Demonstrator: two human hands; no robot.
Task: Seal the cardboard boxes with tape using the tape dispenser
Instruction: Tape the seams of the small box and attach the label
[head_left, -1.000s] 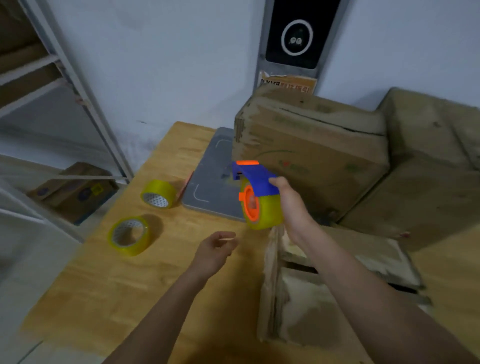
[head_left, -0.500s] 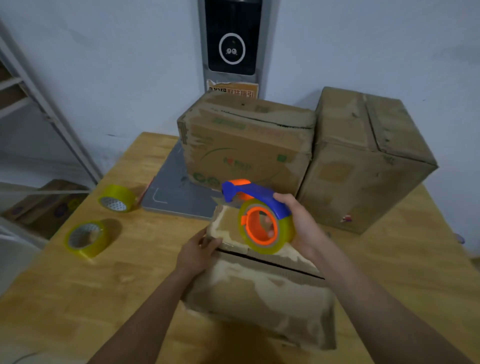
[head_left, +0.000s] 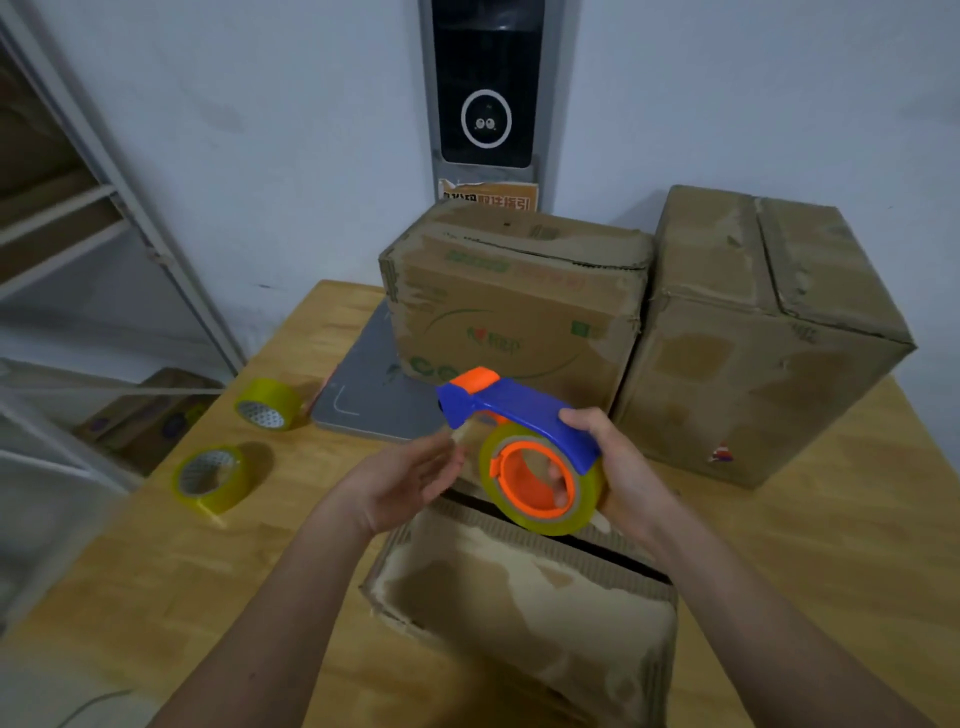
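Lifted off the near cardboard box (head_left: 524, 613), left hand (head_left: 410, 483) now reaches fingers spread toward the tape dispenser (head_left: 524, 447) at frame centre — right hand (head_left: 618, 473) clamped around it. Loose tape could fold onto itself — unheld flaps may gape.

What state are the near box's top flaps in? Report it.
Closed but unsealed: the near box has its flaps folded down, with a dark gap along the seam and no tape visible across it.
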